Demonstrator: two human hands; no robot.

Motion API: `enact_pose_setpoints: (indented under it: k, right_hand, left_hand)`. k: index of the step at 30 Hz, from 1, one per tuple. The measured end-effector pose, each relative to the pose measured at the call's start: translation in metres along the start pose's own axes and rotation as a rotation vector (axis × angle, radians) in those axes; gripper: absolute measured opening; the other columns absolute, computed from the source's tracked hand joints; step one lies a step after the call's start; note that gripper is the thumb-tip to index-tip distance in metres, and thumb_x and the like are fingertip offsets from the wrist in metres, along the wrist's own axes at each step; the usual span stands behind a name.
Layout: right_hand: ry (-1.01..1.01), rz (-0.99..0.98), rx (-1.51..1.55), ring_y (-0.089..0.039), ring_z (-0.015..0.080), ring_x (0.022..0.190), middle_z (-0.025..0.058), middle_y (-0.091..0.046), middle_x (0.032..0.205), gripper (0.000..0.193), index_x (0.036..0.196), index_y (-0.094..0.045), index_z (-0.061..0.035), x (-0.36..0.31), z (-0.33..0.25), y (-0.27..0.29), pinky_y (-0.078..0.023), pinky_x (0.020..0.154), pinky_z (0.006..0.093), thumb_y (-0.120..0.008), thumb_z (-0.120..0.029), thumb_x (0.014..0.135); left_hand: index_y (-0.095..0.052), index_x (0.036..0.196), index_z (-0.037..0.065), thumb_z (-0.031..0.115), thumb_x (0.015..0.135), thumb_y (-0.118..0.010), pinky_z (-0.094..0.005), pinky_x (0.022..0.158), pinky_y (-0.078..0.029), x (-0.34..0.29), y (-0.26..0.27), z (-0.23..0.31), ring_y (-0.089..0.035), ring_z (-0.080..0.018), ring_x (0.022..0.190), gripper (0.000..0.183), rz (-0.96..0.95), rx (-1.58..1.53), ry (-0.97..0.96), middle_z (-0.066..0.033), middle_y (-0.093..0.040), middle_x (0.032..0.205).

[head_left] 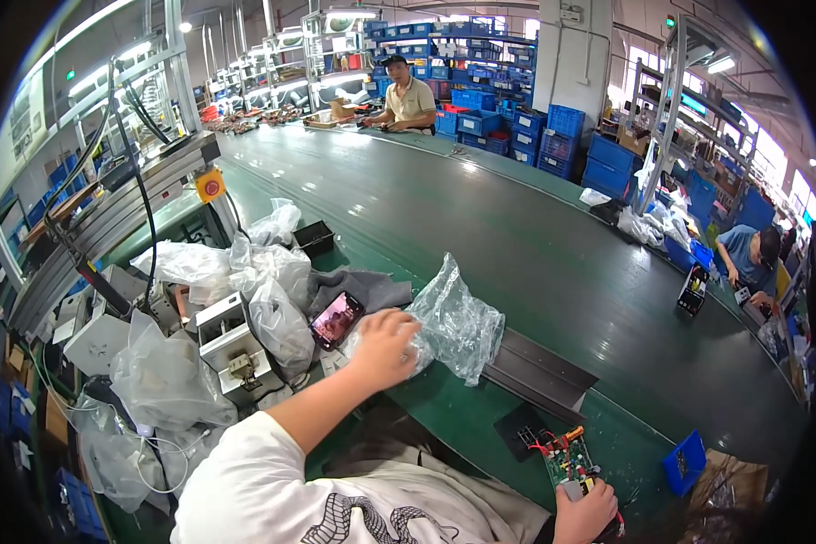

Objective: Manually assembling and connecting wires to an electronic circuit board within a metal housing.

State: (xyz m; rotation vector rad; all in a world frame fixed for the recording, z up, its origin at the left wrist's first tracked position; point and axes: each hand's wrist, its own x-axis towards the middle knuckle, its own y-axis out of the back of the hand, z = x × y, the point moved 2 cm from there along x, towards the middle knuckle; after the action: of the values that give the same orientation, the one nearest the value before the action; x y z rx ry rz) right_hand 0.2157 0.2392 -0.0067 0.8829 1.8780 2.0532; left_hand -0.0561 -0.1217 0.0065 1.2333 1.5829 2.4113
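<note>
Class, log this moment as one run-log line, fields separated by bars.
left hand: beside phone and clear plastic, contact unclear | right hand: holding green circuit board | nearby: blue bin

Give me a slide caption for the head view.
Right hand on a green circuit board, left hand near a phone and clear plastic bag.

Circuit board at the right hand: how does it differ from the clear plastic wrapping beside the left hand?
The circuit board is green and crowded with coloured parts; the plastic wrapping is see-through and crumpled. The board looks smaller than the wrapping. The right hand grips the board, while the wrapping lies beside the left hand, contact unclear. Both are near the person.
</note>
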Motion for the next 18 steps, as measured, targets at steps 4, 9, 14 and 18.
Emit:
enact_pose_setpoints:
  k: [4, 9, 14, 18]
  right_hand:
    - [-0.163, 0.006, 0.077, -0.056, 0.0361, 0.107, 0.0143, -0.06, 0.109, 0.069, 0.114, -0.058, -0.0024, -0.008, -0.003, -0.021, -0.046, 0.094, 0.0471, -0.091, -0.034, 0.063]
    - [-0.162, 0.052, 0.109, -0.058, 0.0346, 0.105, 0.0126, -0.06, 0.106, 0.068, 0.11, -0.059, -0.0037, -0.007, -0.004, -0.021, -0.047, 0.092, 0.0461, -0.092, -0.038, 0.061]
    - [-0.172, -0.029, 0.111, -0.06, 0.0347, 0.1, 0.0123, -0.06, 0.103, 0.065, 0.107, -0.059, -0.0042, -0.017, 0.006, -0.009, -0.048, 0.088, 0.0463, -0.092, -0.033, 0.058]
    - [-0.015, -0.064, -0.045, -0.066, 0.0364, 0.087, 0.0125, -0.066, 0.092, 0.06, 0.097, -0.065, -0.007, -0.03, 0.019, -0.007, -0.054, 0.076, 0.0494, -0.086, -0.055, 0.067]
  left_hand:
    - [-0.062, 0.126, 0.017, 0.02, 0.079, -0.073, -0.0539, 0.106, -0.038, 0.018, -0.034, 0.058, -0.047, -0.0367, 0.13, 0.049, -0.081, -0.159, -0.209, -0.0121, -0.055, 0.132]
    - [-0.055, 0.138, 0.013, 0.023, 0.082, -0.071, -0.0533, 0.11, -0.037, 0.063, -0.077, 0.116, -0.043, -0.0385, 0.135, 0.059, -0.132, -0.298, -0.336, -0.0138, -0.049, 0.143]
    - [-0.051, 0.143, 0.012, 0.029, 0.09, -0.066, -0.0519, 0.109, -0.038, 0.065, -0.13, 0.132, -0.045, -0.0369, 0.135, 0.057, -0.186, -0.167, -0.311, -0.0143, -0.048, 0.146]
    - [-0.056, 0.137, 0.012, 0.032, 0.092, -0.065, -0.0492, 0.106, -0.039, 0.046, -0.141, 0.131, -0.05, -0.0336, 0.128, 0.05, -0.175, -0.269, -0.344, -0.0127, -0.055, 0.136]
